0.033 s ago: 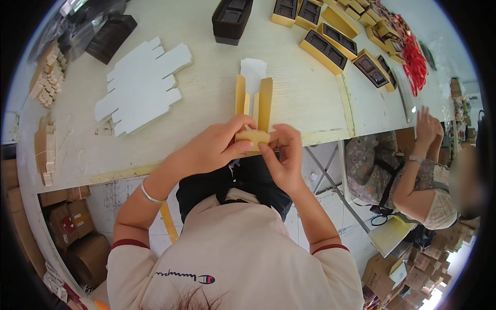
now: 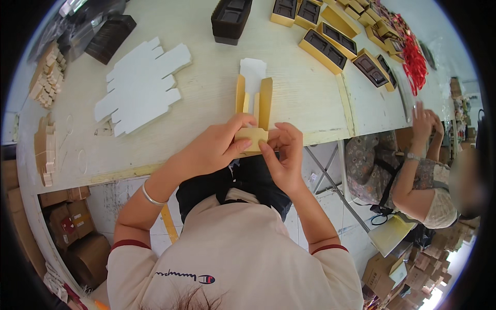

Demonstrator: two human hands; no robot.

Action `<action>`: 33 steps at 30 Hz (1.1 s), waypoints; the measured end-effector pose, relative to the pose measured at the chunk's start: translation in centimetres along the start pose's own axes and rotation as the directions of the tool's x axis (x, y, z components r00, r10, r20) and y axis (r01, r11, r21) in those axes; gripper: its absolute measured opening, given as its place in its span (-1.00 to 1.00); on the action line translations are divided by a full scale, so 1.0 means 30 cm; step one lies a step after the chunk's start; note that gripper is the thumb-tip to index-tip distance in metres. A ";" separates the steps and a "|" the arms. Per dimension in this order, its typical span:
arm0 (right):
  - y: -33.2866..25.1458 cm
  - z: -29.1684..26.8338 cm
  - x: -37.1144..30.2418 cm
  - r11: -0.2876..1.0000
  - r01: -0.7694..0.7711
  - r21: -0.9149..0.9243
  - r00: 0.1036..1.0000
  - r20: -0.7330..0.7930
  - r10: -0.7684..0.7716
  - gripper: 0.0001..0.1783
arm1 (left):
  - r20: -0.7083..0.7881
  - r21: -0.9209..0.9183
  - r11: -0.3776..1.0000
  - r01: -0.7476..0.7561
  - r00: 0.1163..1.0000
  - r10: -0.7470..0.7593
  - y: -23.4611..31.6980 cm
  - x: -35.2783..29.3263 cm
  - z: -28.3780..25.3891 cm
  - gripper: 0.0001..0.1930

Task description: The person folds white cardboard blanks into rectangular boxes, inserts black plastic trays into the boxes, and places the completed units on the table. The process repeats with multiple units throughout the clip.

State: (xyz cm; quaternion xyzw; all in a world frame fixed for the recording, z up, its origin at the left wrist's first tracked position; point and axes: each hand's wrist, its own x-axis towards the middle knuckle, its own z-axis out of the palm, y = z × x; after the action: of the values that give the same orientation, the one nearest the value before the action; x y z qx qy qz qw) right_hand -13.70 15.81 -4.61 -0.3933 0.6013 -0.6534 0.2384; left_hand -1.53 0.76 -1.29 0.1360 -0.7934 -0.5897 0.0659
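A partly folded gold cardboard box lies at the table's front edge before me. Its two long sides stand up, and its white end flap points away from me. My left hand grips the near end, thumb on the outside of the end panel and fingers reaching inside. At the panel's right corner my right hand pinches with the thumb, its other fingers curled behind. A pile of flat white box blanks lies to the left of the box.
Black plastic trays stand in a stack at the far middle, another dark stack at the far left. Gold boxes with black trays sit at the far right, near red ribbons. A co-worker sits at the right.
The box's near end panel has tipped more upright between my hands. The co-worker's hands have shifted slightly.
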 end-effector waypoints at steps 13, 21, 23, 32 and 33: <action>-0.040 -0.018 0.027 0.546 0.427 -0.721 0.887 0.452 -0.097 -0.69 | -0.153 0.540 0.826 -0.162 0.946 0.286 -0.016 -0.039 0.083 -0.85; -0.114 -0.140 0.169 0.558 0.442 -0.703 0.869 0.490 -0.070 -0.81 | 0.277 0.625 0.752 -0.210 0.960 0.038 0.050 0.021 -0.119 -0.85; -0.087 -0.200 0.217 0.424 0.527 -0.737 0.849 0.477 -0.226 -0.84 | 0.331 0.684 0.629 -0.370 0.925 0.185 0.047 0.028 -0.154 -0.83; -0.117 -0.010 0.060 0.815 0.359 -0.454 0.877 0.464 -0.127 -0.74 | -0.023 0.731 0.664 -0.156 0.967 0.253 0.018 -0.036 0.022 -0.65; -0.122 -0.033 0.069 0.767 0.405 -0.498 0.873 0.460 -0.162 -0.70 | -0.032 0.692 0.702 -0.168 0.965 0.262 0.004 -0.042 0.007 -0.66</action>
State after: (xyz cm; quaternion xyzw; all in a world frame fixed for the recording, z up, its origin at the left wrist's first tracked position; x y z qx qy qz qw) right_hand -15.08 15.38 -0.54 -0.6570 0.6430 -0.3754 0.1184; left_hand -0.40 1.36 -1.17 0.0945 -0.9587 -0.2345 0.1303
